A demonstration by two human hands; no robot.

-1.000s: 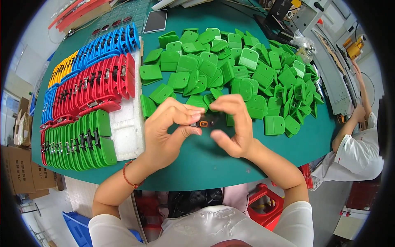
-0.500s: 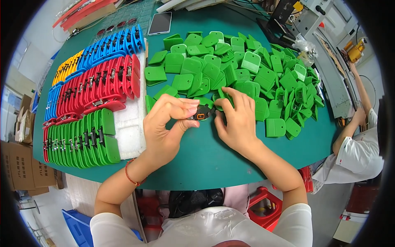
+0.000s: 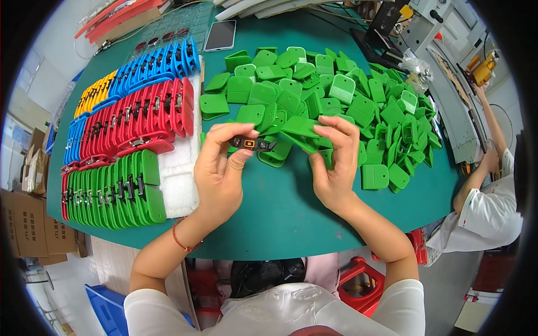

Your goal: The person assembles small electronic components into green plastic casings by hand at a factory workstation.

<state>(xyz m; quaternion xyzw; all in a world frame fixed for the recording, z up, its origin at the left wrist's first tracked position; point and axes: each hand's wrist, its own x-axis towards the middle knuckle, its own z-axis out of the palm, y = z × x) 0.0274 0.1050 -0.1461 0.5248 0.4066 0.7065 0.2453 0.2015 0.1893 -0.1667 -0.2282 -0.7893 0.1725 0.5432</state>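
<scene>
Between thumb and index finger, my left hand (image 3: 219, 173) pinches a small black plastic part (image 3: 252, 144) with an orange-rimmed square opening. Just to its right, my right hand (image 3: 338, 168) is closed on the edge of a green plastic clip (image 3: 300, 127), its two flaps folded into a wedge. The clip and the black part are held apart, above the table. Behind both hands spreads a loose pile of green clips (image 3: 361, 106), lying at all angles.
Rows of red clips (image 3: 134, 115), green clips (image 3: 112, 190), and blue and yellow ones stand on white foam (image 3: 180, 190) at left, with black and metal parts in them. A phone (image 3: 220, 36) lies behind. Another person's arm (image 3: 476, 179) and a machine (image 3: 386, 33) are at right.
My right hand has taken hold of a green clip and lifted it from the pile's front edge. My left hand has shifted slightly left with the black part.
</scene>
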